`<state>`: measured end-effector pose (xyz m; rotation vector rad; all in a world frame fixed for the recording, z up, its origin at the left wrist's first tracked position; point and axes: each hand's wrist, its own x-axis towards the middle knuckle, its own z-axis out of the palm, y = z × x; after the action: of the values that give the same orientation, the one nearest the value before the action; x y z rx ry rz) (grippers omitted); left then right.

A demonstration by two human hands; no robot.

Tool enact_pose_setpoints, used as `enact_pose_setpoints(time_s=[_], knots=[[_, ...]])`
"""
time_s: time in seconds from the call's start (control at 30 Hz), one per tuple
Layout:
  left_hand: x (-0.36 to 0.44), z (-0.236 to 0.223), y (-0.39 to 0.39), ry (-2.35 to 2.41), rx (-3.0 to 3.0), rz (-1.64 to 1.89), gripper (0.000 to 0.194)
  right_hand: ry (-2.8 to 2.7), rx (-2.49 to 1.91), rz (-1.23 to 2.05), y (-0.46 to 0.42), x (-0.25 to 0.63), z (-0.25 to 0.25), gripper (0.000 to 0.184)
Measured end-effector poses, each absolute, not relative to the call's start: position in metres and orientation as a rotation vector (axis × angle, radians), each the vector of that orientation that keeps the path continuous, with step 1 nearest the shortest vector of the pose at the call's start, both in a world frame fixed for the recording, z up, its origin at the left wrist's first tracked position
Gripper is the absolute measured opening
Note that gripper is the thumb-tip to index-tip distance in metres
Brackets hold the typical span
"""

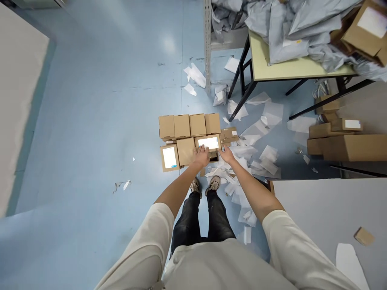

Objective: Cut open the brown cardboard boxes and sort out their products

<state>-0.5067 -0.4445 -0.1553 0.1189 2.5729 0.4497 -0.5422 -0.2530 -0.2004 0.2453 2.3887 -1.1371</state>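
Observation:
A labelled cardboard box [199, 139] lies tilted at the right end of a low group of brown boxes on the floor. My left hand [202, 157] has its fingers over the front left part of this box, at the label's lower edge. Gripping the right edge of the same box is my right hand [226, 155]; its fingertips are partly hidden. Beside it on the left sit a plain brown box [185, 150] and another box with a white label [169, 157]. Several plain boxes [197, 124] form the row behind. Under the held box a dark gap shows.
Loose white paper sheets [260, 129] litter the floor to the right. A yellowish table [281, 71] with black legs bears grey plastic parcels [287, 40]. More cardboard boxes [353, 147] stand at far right, behind a white surface [314, 217]. A metal shelf post [207, 48] rises ahead.

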Motion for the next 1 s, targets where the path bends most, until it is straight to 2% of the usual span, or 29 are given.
enact_pose_setpoints(time_s=[0.33,0.53,0.73,1.0], knots=[[-0.495,-0.17,-0.442,2.717,0.188,0.494,0.068,2.44,0.17,-1.236,-0.264,-0.533,-0.223,0.081],[-0.489,-0.172,-0.443,2.675,0.257,0.523,0.069,2.544,0.11,-1.016,-0.253,-0.521,-0.212,0.124],[-0.49,-0.176,-0.443,2.68,0.275,0.5,0.064,2.532,-0.252,-0.762,-0.244,-0.545,-0.207,0.125],[-0.486,-0.176,-0.445,2.676,0.307,0.495,0.064,2.514,-0.349,-0.819,-0.245,-0.547,-0.203,0.123]])
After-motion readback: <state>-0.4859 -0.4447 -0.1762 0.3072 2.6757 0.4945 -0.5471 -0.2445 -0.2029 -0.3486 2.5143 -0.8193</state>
